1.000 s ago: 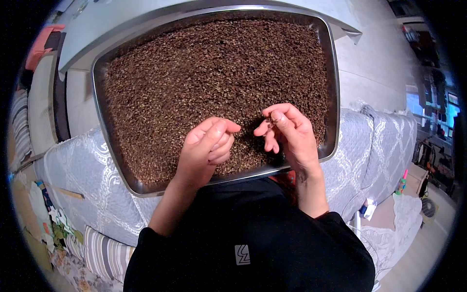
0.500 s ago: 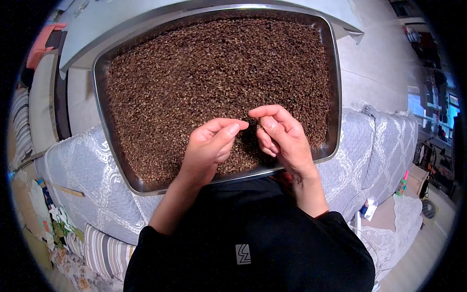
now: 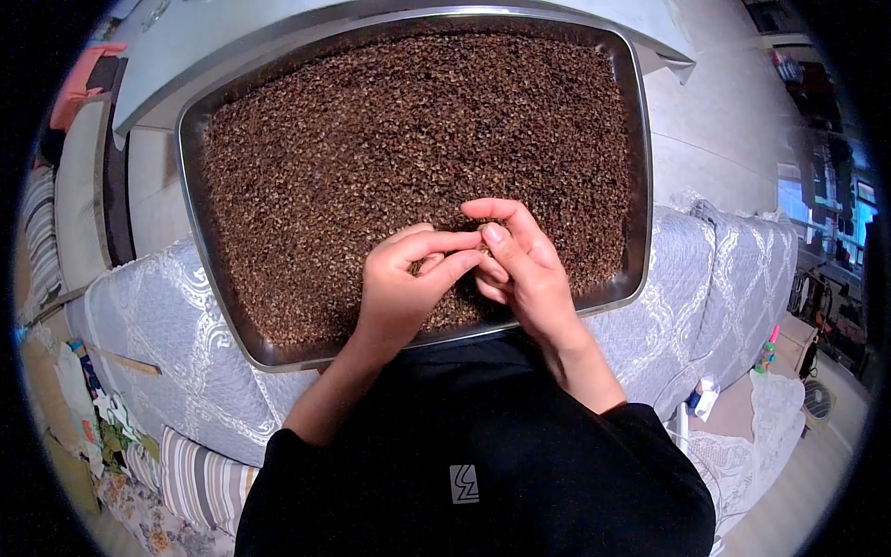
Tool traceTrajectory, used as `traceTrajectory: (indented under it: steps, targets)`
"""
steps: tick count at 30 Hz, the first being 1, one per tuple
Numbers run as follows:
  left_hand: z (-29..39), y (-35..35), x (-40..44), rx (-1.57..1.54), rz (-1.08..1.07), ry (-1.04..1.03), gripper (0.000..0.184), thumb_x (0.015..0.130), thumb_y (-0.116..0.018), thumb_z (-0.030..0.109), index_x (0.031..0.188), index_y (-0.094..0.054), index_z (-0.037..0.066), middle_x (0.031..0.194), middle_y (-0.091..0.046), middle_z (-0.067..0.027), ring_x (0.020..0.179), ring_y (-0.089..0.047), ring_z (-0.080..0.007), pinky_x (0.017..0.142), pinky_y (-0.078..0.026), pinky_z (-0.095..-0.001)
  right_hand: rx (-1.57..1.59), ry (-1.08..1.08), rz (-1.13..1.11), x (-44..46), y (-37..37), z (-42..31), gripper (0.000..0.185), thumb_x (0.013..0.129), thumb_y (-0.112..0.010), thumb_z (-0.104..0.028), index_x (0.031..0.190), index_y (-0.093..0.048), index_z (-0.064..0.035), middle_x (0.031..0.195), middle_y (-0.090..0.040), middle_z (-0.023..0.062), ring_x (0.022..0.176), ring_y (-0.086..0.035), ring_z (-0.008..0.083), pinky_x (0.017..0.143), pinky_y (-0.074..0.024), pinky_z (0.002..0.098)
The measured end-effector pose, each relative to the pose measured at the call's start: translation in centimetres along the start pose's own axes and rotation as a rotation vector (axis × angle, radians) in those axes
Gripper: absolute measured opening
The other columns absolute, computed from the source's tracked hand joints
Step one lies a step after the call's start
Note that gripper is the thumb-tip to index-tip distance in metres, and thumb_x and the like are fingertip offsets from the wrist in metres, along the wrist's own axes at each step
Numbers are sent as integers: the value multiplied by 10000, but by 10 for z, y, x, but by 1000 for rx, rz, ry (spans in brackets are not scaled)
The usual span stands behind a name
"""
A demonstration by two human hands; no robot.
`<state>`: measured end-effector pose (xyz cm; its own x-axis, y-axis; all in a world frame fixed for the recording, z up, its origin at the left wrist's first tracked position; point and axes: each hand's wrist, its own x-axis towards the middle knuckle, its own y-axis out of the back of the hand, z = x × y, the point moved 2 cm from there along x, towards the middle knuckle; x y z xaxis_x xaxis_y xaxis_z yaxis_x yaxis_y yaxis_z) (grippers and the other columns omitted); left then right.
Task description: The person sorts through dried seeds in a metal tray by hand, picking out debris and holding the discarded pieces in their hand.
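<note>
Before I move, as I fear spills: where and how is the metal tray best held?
Likely hold the metal tray by its rim at both short ends, coming from left and right: it is wide and open-topped, with loose brown pieces spread across it, so opposite holds should help keep it level.

Small brown flakes (image 3: 418,139), mottled dark and tan, lie loose in 1 broad layer across the metal tray (image 3: 638,167); toward 5 o'clock from centre, a tiny tan bit (image 3: 485,251), mostly hidden, is held above them
</note>
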<state>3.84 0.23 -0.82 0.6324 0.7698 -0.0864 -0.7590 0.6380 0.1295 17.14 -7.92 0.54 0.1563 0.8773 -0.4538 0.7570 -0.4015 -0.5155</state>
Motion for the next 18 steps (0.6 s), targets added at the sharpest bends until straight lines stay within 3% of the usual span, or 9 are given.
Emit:
traceTrajectory:
  steps: [2,5,8,12,15,18]
  targets:
    - [3,4,1,131,-7,-112,140,830,-762,28,969,-763,42,672,-546,32,604,-451,-31,542,-368,-215,-71,27,-21,-1,2,4,301,1079,-442,-257,1305,-470,-60,728,-401,-59,610,-351,20,506,-313,188]
    - [9,6,4,165,21,-117,83,844,-745,23,927,-740,26,636,-512,61,589,-428,-21,538,-352,-203,-86,58,-47,-1,3,6,307,1080,-434,-247,1305,-465,-40,754,-424,-45,630,-385,36,527,-352,195]
    - [-5,4,-1,-97,77,158,30,873,-718,30,900,-712,19,647,-511,87,593,-414,-1,525,-338,-196,-34,70,-73,0,5,5,295,1072,-453,-220,1286,-483,-19,806,-488,-17,666,-452,55,560,-407,205]
    - [-7,9,-4,-441,69,452,109,930,-702,116,960,-676,14,688,-516,102,600,-420,18,510,-330,-177,-106,91,-7,-2,12,3,231,1028,-548,-143,1216,-544,-9,909,-601,27,737,-547,68,609,-467,218]
    - [-13,14,-7,-636,-38,552,151,946,-696,165,974,-663,21,705,-536,95,636,-453,15,550,-354,-167,-210,68,65,-6,14,-2,171,981,-630,-105,1122,-605,-12,908,-643,28,745,-578,68,619,-482,228]
    - [-7,11,-9,-528,-67,556,112,986,-615,134,977,-601,23,647,-453,70,493,-333,-9,441,-240,-202,-398,69,140,-9,14,-3,119,947,-683,-102,1019,-647,-13,838,-641,5,710,-575,62,609,-477,228]
